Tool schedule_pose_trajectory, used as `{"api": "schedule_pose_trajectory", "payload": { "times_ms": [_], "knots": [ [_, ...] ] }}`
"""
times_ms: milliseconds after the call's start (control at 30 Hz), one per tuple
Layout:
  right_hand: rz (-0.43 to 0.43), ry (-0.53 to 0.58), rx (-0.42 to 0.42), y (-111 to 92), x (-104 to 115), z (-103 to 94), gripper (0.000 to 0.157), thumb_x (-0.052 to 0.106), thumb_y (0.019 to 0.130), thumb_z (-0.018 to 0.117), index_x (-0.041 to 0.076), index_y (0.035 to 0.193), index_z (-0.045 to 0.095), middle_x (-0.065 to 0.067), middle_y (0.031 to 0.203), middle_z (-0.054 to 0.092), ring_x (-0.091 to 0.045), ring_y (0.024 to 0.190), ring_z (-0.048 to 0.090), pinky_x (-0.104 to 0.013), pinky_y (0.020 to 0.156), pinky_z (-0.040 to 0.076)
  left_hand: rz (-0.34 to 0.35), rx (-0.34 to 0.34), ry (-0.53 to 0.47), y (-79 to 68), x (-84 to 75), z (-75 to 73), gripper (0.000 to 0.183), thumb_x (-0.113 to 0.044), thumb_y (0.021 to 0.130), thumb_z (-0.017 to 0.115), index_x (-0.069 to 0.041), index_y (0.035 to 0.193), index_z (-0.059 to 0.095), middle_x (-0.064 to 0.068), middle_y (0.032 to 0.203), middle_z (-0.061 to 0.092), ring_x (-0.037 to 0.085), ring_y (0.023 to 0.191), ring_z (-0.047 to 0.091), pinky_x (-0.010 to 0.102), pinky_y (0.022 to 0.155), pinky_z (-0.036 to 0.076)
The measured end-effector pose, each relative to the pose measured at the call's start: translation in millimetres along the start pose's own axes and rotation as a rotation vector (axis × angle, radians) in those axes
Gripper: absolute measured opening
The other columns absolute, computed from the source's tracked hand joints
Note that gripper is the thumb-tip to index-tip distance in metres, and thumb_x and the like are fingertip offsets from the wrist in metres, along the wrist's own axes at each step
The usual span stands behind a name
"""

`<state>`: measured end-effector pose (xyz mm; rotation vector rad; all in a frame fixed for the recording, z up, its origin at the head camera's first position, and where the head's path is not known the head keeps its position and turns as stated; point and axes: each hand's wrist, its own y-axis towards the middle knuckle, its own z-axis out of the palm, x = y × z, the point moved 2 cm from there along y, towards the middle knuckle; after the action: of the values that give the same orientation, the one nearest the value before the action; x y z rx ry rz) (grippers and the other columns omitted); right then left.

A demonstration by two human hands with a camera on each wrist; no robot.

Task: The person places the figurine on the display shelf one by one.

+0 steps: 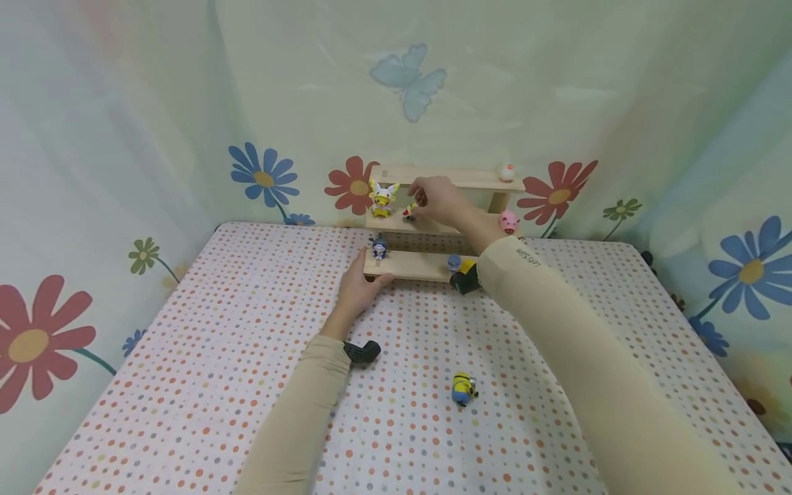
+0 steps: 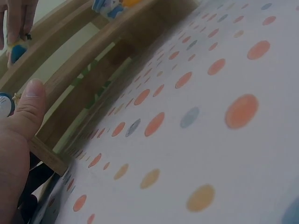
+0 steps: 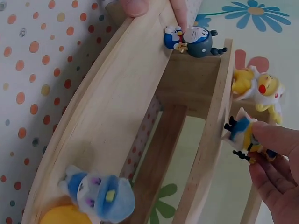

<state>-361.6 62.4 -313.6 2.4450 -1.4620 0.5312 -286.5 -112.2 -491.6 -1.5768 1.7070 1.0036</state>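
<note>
A three-tier wooden display shelf stands at the back of the table. My left hand grips the left end of its lowest tier, thumb at the front edge. A dark-blue-hatted figurine stands on that tier beside my left fingers. At the middle tier, my right hand pinches a small figurine with blue, yellow and white parts. Its feet are close to the tier's board; whether they touch, I cannot tell. Left of it stands a yellow figurine in a white hood.
A blue-capped figurine and a yellow object sit on the lowest tier. Farther right are a pink pig figurine and, on the top tier, a white figurine. A Minion figurine is on the dotted tablecloth.
</note>
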Motion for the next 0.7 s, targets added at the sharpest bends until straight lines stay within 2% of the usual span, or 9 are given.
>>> {"api": "schedule_pose_trajectory", "payload": {
  "times_ms": [200,433,700],
  "knots": [
    [-0.044,-0.027,-0.042,8,5,8.0,0.037,0.008,0.089,0.065,0.000,0.124,0.055,-0.017,0.119,0.059,-0.028,0.106,0.059,-0.038,0.092,0.050,-0.008,-0.014,-0.003,-2.4,1.3,2.1,0.101,-0.060,0.081,0.064,-0.008,0.153,0.016,0.013,0.156,0.026,0.031,0.143,0.027,0.045,0.116,0.025],
    [-0.027,0.001,-0.085,8,8,10.1,0.044,0.008,0.089,0.066,0.005,0.130,0.051,-0.016,0.123,0.054,-0.028,0.111,0.057,-0.038,0.095,0.049,0.016,-0.015,-0.017,-2.5,-5.5,2.0,0.101,-0.057,0.082,0.065,-0.006,0.153,0.016,0.015,0.155,0.027,0.031,0.142,0.028,0.045,0.116,0.026],
    [-0.036,0.019,-0.108,8,11,9.9,0.039,0.010,0.090,0.065,0.004,0.127,0.053,-0.015,0.120,0.057,-0.027,0.110,0.056,-0.038,0.094,0.049,0.033,-0.034,-0.007,-1.5,-5.9,0.8,0.102,-0.058,0.081,0.065,-0.004,0.152,0.016,0.016,0.155,0.028,0.032,0.142,0.029,0.046,0.116,0.027]
  ]
}}
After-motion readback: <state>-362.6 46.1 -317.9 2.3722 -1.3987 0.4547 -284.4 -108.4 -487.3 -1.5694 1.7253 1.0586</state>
